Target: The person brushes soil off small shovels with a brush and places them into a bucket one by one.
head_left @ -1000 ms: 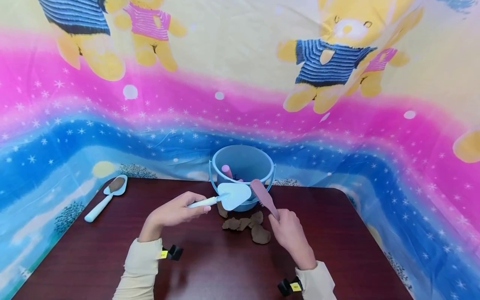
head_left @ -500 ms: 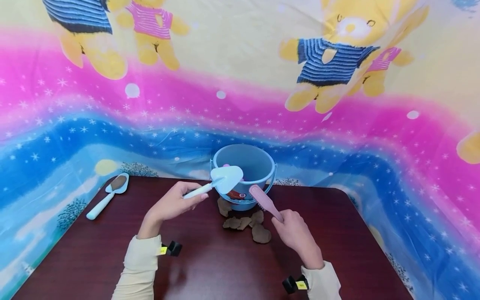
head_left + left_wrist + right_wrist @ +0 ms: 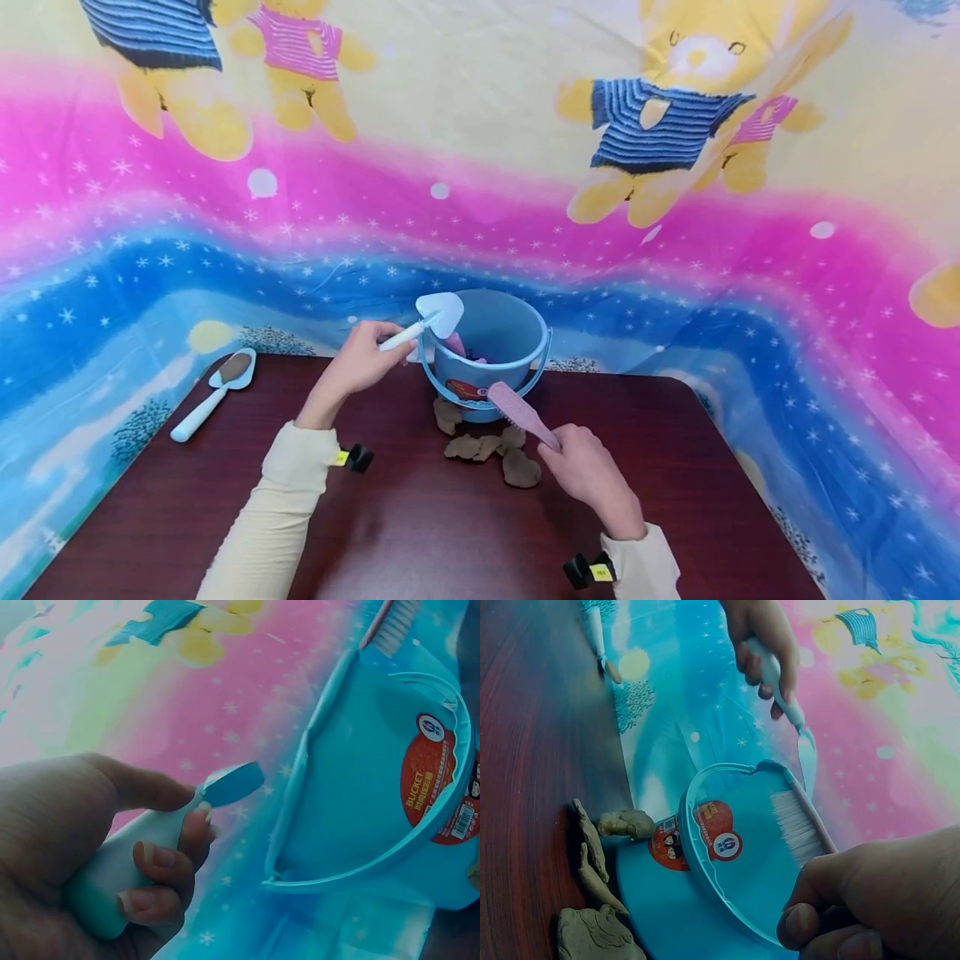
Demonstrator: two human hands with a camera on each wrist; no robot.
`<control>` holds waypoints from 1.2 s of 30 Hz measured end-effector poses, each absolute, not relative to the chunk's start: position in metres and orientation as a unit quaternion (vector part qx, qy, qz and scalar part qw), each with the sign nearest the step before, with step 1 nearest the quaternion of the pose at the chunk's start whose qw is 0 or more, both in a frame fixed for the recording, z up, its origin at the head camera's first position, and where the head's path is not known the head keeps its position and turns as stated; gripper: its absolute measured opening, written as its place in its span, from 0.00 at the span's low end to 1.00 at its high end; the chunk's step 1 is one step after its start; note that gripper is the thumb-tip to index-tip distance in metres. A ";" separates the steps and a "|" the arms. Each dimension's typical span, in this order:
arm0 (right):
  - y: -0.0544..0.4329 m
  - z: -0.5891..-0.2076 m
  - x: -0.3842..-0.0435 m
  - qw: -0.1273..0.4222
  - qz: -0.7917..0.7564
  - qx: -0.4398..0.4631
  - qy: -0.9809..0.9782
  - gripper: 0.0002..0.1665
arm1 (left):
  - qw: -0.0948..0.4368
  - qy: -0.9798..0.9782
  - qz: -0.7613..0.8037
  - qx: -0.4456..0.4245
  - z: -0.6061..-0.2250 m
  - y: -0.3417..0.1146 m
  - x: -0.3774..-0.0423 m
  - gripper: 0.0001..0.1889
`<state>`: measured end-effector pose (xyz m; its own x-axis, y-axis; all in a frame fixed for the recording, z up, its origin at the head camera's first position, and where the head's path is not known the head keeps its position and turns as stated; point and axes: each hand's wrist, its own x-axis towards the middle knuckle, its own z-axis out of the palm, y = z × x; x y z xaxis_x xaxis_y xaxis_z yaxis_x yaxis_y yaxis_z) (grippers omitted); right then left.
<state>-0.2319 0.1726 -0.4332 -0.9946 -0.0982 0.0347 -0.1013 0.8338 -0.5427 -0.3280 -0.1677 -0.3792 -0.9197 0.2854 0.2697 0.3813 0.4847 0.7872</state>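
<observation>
My left hand [image 3: 363, 358] grips the pale handle of a light blue trowel [image 3: 442, 312]. Its blade is up at the left rim of a blue bucket [image 3: 510, 329]; whether they touch is unclear. In my right hand [image 3: 592, 471] is a pink brush [image 3: 517, 412], held by its handle in front of the bucket. White bristles [image 3: 799, 829] show in the right wrist view. Flat brown clay-like pieces [image 3: 521, 468] lie on the table before the bucket. Something pink [image 3: 453, 342] sits inside the bucket, mostly hidden.
A second trowel [image 3: 198, 417] lies at the table's left, with a brown lump [image 3: 235, 367] on its blade. Behind the dark wooden table [image 3: 435, 533] hangs a printed cloth [image 3: 480, 217]. The bucket's handle hangs down in front.
My left hand has raised the trowel from the bucket's front to its left rim. My right hand has shifted a little right and lowered the brush's head.
</observation>
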 end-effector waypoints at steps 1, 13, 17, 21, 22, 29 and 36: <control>0.172 -0.433 -0.232 0.003 0.284 0.053 -0.957 0.21 | 0.053 -0.863 -0.466 -0.189 -0.378 -0.167 -0.332 0.15; 0.170 -0.437 -0.232 -0.020 0.290 0.061 -0.955 0.20 | 0.061 -0.895 -0.407 -0.173 -0.362 -0.143 -0.373 0.17; 0.169 -0.437 -0.232 -0.024 0.292 0.065 -0.954 0.20 | 0.082 -0.911 -0.365 -0.175 -0.358 -0.130 -0.382 0.16; 0.169 -0.438 -0.232 -0.022 0.289 0.070 -0.955 0.20 | 0.114 -0.920 -0.331 -0.176 -0.357 -0.119 -0.391 0.13; 0.169 -0.438 -0.233 -0.022 0.287 0.071 -0.955 0.20 | 0.120 -0.922 -0.324 -0.177 -0.357 -0.117 -0.393 0.12; 0.167 -0.439 -0.233 -0.025 0.290 0.074 -0.954 0.19 | 0.126 -0.918 -0.318 -0.202 -0.361 -0.109 -0.408 0.08; 0.165 -0.441 -0.233 -0.030 0.285 0.071 -0.955 0.20 | 0.108 -0.919 -0.315 -0.210 -0.367 -0.104 -0.423 0.11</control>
<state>-0.2327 0.1650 -0.4409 -0.9881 -0.1531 -0.0165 -0.1190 0.8272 -0.5491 -0.4232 -0.1038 -0.3665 -0.8883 0.3188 0.3306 0.4546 0.7126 0.5343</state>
